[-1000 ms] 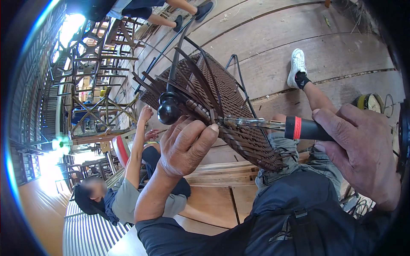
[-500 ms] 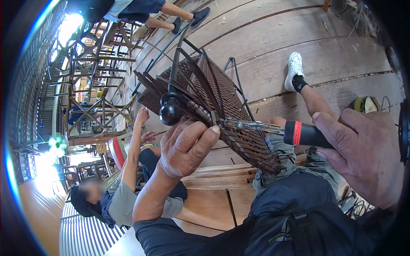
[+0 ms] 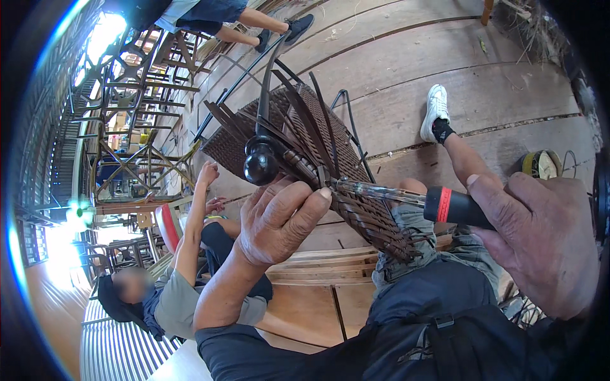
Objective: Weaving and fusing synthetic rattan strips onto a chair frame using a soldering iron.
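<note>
A dark brown wicker chair lies tilted in front of me, its woven part reaching towards my lap. My left hand is closed beside a glossy black ball knob, thumb and forefinger pinching a brown wicker strip at the wrapped frame. In my right hand is a screwdriver with a black handle, a red band and a stained shaft. Its tip meets the weave right beside my left thumb; the very end is hidden among strips. Several loose strips fan out beyond the knob.
At the left sits another person with a raised arm. Someone else's legs stand at the far edge. Stacked chair frames fill the left background. Wooden slats lie near my lap. A round tin stands at the right.
The view has shifted slightly. Both hands keep their hold, and the screwdriver tip stays at the same spot in the weave. The knob and loose strips appear a little further right.
</note>
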Available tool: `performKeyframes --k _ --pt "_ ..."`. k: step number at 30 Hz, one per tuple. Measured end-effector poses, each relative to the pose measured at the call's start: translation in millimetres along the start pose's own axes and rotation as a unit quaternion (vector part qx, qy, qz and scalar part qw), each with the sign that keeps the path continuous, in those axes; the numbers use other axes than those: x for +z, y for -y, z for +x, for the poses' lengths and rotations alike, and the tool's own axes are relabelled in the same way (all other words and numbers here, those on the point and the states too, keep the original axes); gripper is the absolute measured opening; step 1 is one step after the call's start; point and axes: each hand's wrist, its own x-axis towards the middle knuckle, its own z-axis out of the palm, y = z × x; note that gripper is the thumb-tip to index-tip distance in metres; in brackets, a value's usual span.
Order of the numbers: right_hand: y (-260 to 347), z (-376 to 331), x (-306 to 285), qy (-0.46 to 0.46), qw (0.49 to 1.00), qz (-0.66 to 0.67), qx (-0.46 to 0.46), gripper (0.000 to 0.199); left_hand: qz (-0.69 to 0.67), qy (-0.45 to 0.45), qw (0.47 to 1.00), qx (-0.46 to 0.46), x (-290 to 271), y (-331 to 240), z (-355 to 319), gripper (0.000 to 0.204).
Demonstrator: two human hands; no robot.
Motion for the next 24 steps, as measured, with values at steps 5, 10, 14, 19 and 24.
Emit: performKeyframes --k 5,10,14,19,24 --pt "-1.2 -2.6 -0.9 0.004 1.000 0.008 -0.012 0.066 0.002 0.005 1.000 -0.002 -0.5 -0.4 0.1 0.043" --pt "-4.0 -3.6 -0.7 0.004 0.999 0.001 -0.036 0.068 0.000 0.009 1.000 -0.003 -0.6 0.4 -0.3 0.043" --pt "-1.7 -2.9 -5.4 0.008 0.998 -0.029 -0.053 0.068 0.003 0.008 1.000 0.002 -0.5 1.1 -1.1 0.044" --pt "3.1 -0.7 -15.4 0.050 0.996 -0.050 -0.056 0.069 -0.010 0.009 1.000 -0.003 -0.2 1.3 -2.3 0.046" --pt "6.3 2.3 -17.2 0.031 0.996 -0.057 -0.066 0.070 -0.011 0.008 1.000 -0.002 -0.2 1.8 -3.3 0.048"
